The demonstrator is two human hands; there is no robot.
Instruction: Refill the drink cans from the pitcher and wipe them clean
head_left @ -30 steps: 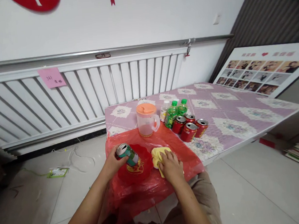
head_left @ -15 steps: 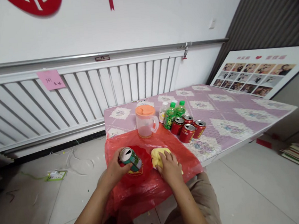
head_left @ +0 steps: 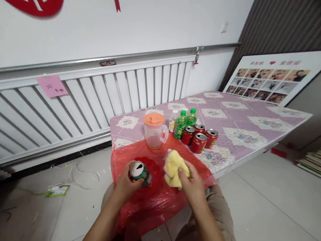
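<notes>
My left hand (head_left: 128,181) is wrapped round a green drink can (head_left: 144,175), its opened top tilted toward me. In my right hand (head_left: 192,179) a yellow cloth (head_left: 175,168) is pinched between thumb and fingers, raised a little to the right of the can. Beneath both hands a red plastic sheet (head_left: 146,215) covers the near end of the table and hangs over its edge. Just beyond the hands stands a clear pitcher (head_left: 153,136) with an orange lid.
Several red cans (head_left: 199,143) stand together right of the pitcher, with green-capped bottles (head_left: 180,125) and a clear bottle (head_left: 173,121) behind them. A floral cloth covers the table (head_left: 237,132). A white radiator (head_left: 91,100) runs along the wall; a photo board (head_left: 269,79) leans at the right.
My right hand has lifted the yellow cloth off the red sheet and now pinches it from the right side. The can in my left hand has tipped slightly.
</notes>
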